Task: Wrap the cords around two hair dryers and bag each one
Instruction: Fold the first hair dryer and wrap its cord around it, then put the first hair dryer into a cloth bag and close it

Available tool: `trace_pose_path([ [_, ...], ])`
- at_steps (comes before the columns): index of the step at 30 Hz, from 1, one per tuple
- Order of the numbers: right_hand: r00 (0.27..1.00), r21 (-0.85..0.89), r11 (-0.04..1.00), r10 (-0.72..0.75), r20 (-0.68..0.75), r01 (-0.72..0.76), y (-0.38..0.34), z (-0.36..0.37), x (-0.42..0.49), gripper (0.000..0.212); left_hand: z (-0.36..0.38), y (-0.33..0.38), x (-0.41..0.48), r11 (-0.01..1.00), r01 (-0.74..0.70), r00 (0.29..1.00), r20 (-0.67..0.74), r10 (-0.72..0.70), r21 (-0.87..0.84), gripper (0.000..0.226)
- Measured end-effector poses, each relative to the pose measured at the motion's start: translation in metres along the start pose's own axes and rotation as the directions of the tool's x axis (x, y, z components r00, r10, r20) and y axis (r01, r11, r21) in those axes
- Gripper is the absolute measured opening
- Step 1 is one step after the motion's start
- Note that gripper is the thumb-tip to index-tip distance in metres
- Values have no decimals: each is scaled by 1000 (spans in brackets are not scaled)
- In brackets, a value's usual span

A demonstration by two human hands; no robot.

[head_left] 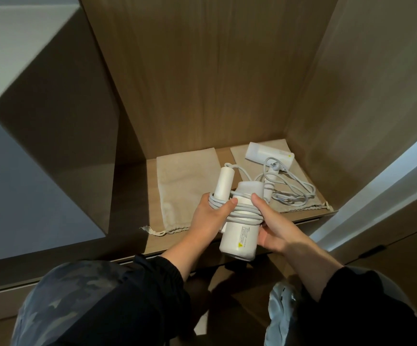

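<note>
Squarely between your hands, the white dryer (239, 236) hangs just above the shelf's (157, 245) near edge, barrel pointing near to far, yellow warning mark at its near end. Its grey cord (241, 211) lies in several coils around the middle of the barrel. One strand loops out from the far tip of the folded handle, which stands up at the left.

Your left hand (208, 217) grips the coils beside the base of that handle, thumb laid across them and fingers curled around behind. Your right hand (276, 232) clasps the barrel from the right, thumb on top against the coils, fingers tucked underneath.

To the left, a beige drawstring bag (186, 188) lies flat on the shelf, its tie trailing over the near edge.

At far right, the second dryer (268, 154) rests on another bag (238, 152), apart from your hands. Its loose cord (296, 189) sprawls in open loops across that bag.

Wood panels wall in the shelf at the back and on both sides.
</note>
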State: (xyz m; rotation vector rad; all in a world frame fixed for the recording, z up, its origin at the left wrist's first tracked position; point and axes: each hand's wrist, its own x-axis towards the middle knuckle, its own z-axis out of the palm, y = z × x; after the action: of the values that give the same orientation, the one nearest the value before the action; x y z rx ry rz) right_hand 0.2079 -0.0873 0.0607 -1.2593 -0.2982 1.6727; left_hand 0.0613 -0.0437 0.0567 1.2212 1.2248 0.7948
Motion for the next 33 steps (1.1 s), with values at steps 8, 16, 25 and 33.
trace_pose_path([
  [8, 984, -130, 992, -30, -174, 7, 0, -3, 20, 34, -1, -19, 13, 995, 49, 995, 84, -56, 84, 34],
  [16, 983, -55, 998, 19, -184, -29, -6, -21, 34, 30, -44, -65, 43, 864, 26, 999, -37, -9, 503, 25],
  [25, 987, -57, 995, 72, -146, -81, 0, -28, 40, 33, -71, -106, 52, 440, -64, 997, 34, 75, 896, 36],
  [33, 987, -34, 996, 72, -146, -78, 10, -28, 38, 22, -72, -100, 54, 523, -18, 1000, 10, 18, 852, 16],
])
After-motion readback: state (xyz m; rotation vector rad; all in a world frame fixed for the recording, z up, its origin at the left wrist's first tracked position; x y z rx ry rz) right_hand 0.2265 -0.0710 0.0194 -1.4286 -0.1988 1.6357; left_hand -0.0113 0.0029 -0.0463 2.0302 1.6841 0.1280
